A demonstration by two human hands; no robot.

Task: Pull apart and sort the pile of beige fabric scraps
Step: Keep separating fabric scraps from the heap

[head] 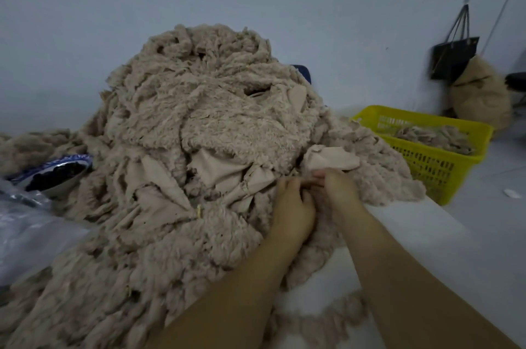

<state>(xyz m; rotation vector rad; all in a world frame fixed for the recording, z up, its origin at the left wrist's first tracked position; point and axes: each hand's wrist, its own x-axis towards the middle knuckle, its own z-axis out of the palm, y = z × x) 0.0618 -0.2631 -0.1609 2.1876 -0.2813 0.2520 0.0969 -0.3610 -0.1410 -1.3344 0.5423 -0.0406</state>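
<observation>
Mid pull-apart: your left hand [293, 206] and right hand [338, 192] both pinch a scrap [333, 159] at the near-right edge of the pile [205, 126] on the bench [412, 234]; next, probably tug it free toward the yellow basket [427, 169], far right.

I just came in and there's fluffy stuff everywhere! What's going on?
A person is sorting a big pile of beige fabric scraps on a white table. The left hand and right hand meet at the pile's right edge, pinching one piece. A yellow basket to the right already holds a few scraps; most are in the pile.
</observation>
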